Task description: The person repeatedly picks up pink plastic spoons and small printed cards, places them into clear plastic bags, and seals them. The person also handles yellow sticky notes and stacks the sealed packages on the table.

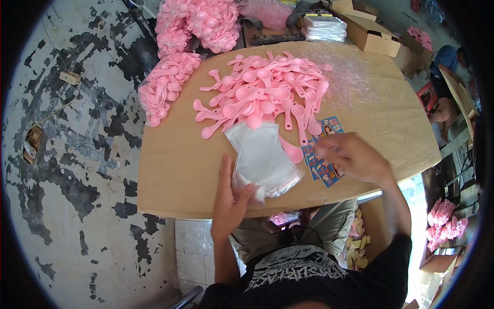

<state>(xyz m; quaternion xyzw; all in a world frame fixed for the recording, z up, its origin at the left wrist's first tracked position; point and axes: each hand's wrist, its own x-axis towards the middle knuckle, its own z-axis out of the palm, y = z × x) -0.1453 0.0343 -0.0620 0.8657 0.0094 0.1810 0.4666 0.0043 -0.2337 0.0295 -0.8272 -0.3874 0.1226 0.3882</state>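
A stack of clear plastic bags [260, 154] lies near the table's front edge, just this side of a heap of pink plastic scoops [262, 92]. My left hand [230, 201] grips its lower left corner, thumb on top and fingers along the left side. Over some blue printed cards [329, 175] to the right hovers my right hand [357, 157], its bent fingers smeared by motion. Whether it touches a card or holds anything cannot be made out. One pink scoop [292, 151] pokes out beside the bags.
Bagged pink scoops [170, 82] stand at the table's left far edge. Clear plastic strands [350, 77] lie at the far right of the brown table [175, 170]. Behind are packaged bags [324, 28] and a cardboard box [368, 33]. A person [447, 62] sits far right.
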